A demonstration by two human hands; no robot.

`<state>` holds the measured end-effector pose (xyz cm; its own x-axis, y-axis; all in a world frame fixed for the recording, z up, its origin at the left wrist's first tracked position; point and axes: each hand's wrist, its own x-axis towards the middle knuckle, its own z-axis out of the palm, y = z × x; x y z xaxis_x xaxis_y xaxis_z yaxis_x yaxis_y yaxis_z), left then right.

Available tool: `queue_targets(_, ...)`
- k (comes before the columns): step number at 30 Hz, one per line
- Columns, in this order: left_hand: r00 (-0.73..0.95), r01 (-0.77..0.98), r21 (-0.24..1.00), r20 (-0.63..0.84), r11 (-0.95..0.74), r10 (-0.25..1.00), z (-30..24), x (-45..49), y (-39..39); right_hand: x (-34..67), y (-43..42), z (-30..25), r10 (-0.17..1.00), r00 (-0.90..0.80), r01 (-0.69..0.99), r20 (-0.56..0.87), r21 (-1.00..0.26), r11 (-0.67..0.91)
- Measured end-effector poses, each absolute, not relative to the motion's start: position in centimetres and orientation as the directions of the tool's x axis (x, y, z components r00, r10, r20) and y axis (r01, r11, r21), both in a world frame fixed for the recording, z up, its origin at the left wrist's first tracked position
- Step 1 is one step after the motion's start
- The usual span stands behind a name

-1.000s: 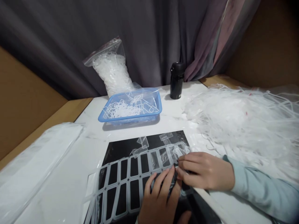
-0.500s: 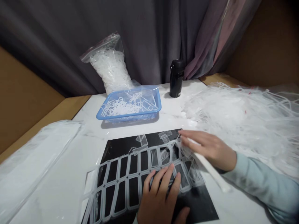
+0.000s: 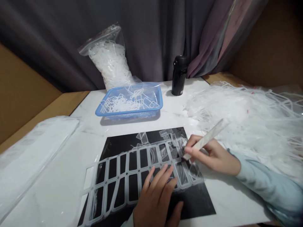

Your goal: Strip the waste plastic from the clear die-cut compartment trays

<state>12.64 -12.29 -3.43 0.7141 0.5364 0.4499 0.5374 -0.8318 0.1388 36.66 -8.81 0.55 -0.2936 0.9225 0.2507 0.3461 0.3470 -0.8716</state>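
Note:
My right hand is shut on a flat white ruler-like strip, its tip down on the far right end of a clear plastic grid of rectangular frames. My left hand lies open, palm down, with spread fingers pressing the grid. The grid rests on a black mat. Several loose clear plastic pieces lie on the mat beyond it. Part of the grid is hidden under my left hand.
A blue plastic basket of clear scraps stands behind the mat, next to a zip bag of white strips and a black bottle. A large heap of white strips lies right. A white package lies left.
My right hand has lifted the white strip from a low slant to a raised, pen-like hold, its tip now on the grid. My left hand has barely moved. The view has shifted slightly.

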Motion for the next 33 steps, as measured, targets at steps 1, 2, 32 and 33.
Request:
queue_targets(1,0.711,0.531,0.169,0.443,-0.830,0.545,-3.3,12.5,-12.4,36.3,-9.2,0.4,0.906,-0.364,0.306,0.216,-0.891,0.335)
queue_targets(2,0.709,0.521,0.202,0.440,-0.830,0.552,-3.2,12.4,-12.5,36.0,-9.5,0.3,0.886,-0.418,0.281,0.201,-0.899,0.336)
queue_targets(32,0.652,0.482,0.316,0.494,-0.817,0.575,-3.3,13.2,-13.2,33.8,-11.3,-0.5,0.221,-0.760,0.373,0.612,0.132,0.918)
queue_targets(33,0.650,0.487,0.315,0.492,-0.815,0.579,-3.2,13.2,-13.2,34.1,-11.0,-0.4,0.238,-0.759,0.403,0.605,0.151,0.902)
